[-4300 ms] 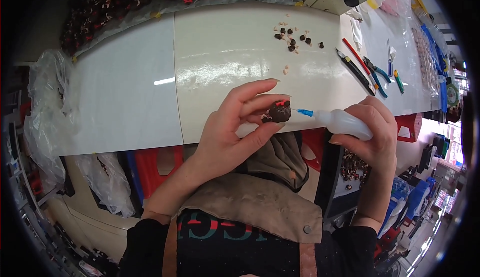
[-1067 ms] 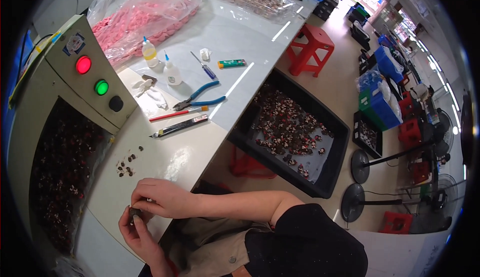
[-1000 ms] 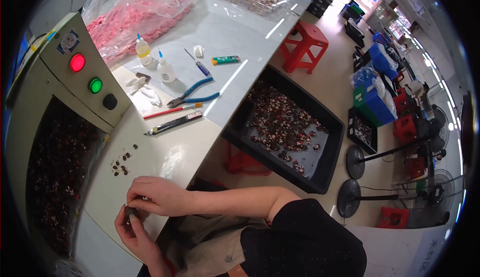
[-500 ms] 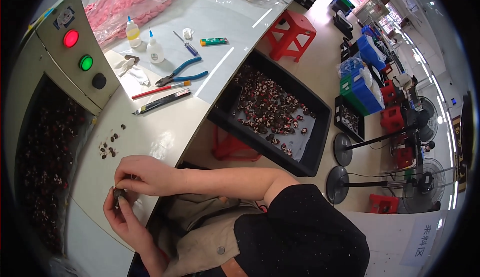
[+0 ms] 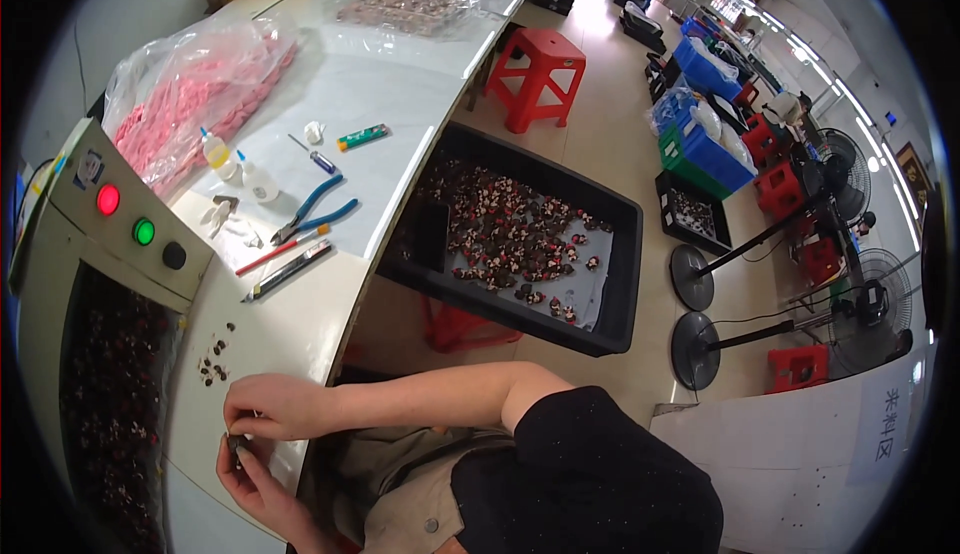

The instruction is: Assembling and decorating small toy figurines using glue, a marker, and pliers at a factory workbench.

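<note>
together, the left hand (image 5: pixel 260 492) and right hand (image 5: pixel 276 407) meet at a small dark figure (image 5: pixel 238 443) over the bench (image 5: pixel 293 339), the left grip pinching it. i cannot tell if the right holds anything. dark bits (image 5: pixel 208 382) lie nearby

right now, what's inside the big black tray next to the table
The black tray holds a loose spread of small dark figures with red and pale parts, on a light sheet. Where they lie thickest, the sheet and any lower pieces are covered.

Bright room — ceiling tubes (image 5: pixel 822 74) glare, tabletop (image 5: pixel 380 84) shines, rim bends into black.
</note>
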Demonstrator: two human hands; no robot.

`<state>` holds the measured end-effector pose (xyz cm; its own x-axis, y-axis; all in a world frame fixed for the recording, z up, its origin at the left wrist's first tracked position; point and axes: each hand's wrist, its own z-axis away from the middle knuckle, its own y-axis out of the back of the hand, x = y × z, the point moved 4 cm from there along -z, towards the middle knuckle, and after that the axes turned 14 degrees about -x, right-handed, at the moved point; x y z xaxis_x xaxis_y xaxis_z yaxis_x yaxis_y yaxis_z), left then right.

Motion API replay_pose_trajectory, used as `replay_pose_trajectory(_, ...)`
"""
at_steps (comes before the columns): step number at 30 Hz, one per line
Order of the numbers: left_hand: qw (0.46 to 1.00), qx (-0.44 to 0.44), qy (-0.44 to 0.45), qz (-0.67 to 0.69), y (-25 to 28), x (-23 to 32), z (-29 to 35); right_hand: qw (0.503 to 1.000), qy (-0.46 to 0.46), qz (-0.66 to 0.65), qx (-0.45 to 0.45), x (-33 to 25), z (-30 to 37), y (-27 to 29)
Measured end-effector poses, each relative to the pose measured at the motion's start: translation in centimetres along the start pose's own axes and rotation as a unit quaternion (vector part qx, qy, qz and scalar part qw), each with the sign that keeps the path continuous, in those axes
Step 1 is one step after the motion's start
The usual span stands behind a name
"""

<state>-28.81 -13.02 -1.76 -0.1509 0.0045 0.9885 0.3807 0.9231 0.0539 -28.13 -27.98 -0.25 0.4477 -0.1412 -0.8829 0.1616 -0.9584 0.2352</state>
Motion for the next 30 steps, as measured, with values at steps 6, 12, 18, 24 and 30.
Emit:
replay_pose_trajectory(6,1.000,0.006,-0.008,-0.019,0.6,-0.3,0.2,0.999,0.026,0.018,-0.018,-0.8,0.0,0.5)
replay_pose_trajectory(12,0.999,0.010,0.005,-0.040,1.6,-0.8,-0.6,1.000,0.024,0.000,0.010,0.1,-0.9,0.0)
replay_pose_trajectory(18,0.999,0.042,0.022,-0.018,1.2,-0.1,-0.9,1.000,0.015,-0.007,-0.005,0.7,-1.7,-0.3)
replay_pose_trajectory(24,0.998,0.034,0.019,-0.042,1.7,-0.8,-1.5,1.000,-0.004,-0.012,-0.006,1.0,-2.1,-0.1)
replay_pose_trajectory(30,0.999,0.030,0.020,-0.027,2.4,-1.0,-1.5,1.000,-0.008,-0.006,-0.013,1.0,-2.6,-0.5)
